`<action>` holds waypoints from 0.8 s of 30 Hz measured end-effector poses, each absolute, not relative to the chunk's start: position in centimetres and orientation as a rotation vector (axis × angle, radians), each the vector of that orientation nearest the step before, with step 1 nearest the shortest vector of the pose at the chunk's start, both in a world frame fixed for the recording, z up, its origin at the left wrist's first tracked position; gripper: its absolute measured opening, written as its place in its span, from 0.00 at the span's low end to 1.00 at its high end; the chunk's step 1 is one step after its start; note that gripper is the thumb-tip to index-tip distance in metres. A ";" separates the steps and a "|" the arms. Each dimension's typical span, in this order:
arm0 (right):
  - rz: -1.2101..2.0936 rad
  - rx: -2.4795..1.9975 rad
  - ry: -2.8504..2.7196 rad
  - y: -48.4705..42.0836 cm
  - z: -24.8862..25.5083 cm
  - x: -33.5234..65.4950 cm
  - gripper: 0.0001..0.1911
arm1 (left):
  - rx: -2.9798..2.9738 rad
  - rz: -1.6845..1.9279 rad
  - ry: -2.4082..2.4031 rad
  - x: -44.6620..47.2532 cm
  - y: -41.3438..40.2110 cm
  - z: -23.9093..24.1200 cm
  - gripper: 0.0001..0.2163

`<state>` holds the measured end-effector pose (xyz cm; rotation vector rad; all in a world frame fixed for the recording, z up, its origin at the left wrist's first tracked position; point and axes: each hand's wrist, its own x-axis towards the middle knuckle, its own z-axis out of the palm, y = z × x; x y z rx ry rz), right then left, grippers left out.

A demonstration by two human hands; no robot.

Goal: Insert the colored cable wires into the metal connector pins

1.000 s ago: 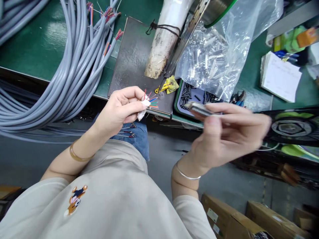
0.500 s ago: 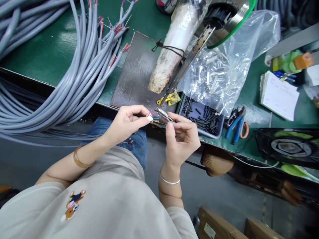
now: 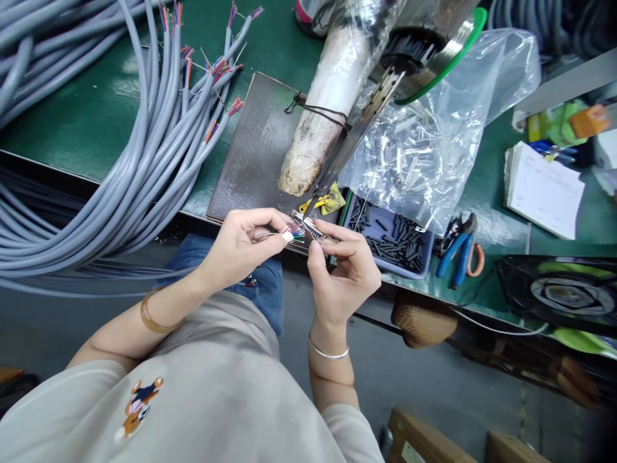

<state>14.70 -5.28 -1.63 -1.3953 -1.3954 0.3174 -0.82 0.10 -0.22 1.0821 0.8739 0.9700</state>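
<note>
Containers: one blue tray (image 3: 419,260) sitting at the near edge of the green bench (image 3: 96,109), holding loose short black sleeves, too many to count. One clear plastic bag (image 3: 482,90) lying behind it, holding small clear and silvery parts, overlapping the tray's far edge.

Counts: one metal connector (image 3: 308,226), one fan of coloured wires (image 3: 297,233), one dark plate (image 3: 255,148), one pair of blue-handled cutters (image 3: 456,247) lying just right of the tray, one paper pad (image 3: 542,190). Grey cables (image 3: 144,161) lying coiled on the left, too many to count, with stripped ends showing coloured cores.

Left hand (image 3: 241,247) is pinching the coloured wires between thumb and forefinger; the fingertip is showing white. Right hand (image 3: 344,273) is pinching the connector between thumb and curled fingers.

The connector is being held in the air over the bench's near edge, in front of the plate and just left of the tray. Its long axis is running upper-left to lower-right in the view. The wires are pointing right, their tips meeting the connector's near face.
</note>
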 end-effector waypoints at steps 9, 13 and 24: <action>0.269 -1.368 -1.429 -4.9 -1.6 14.9 0.07 | 1.126 0.982 0.844 -0.9 0.6 -0.1 0.05; 0.236 -1.305 -1.448 -4.6 -1.8 15.0 0.07 | 1.157 0.975 0.888 -0.8 0.7 -0.2 0.05; 0.090 -1.282 -1.533 -4.1 -1.2 15.2 0.09 | 1.187 0.983 0.901 -0.7 0.9 0.7 0.05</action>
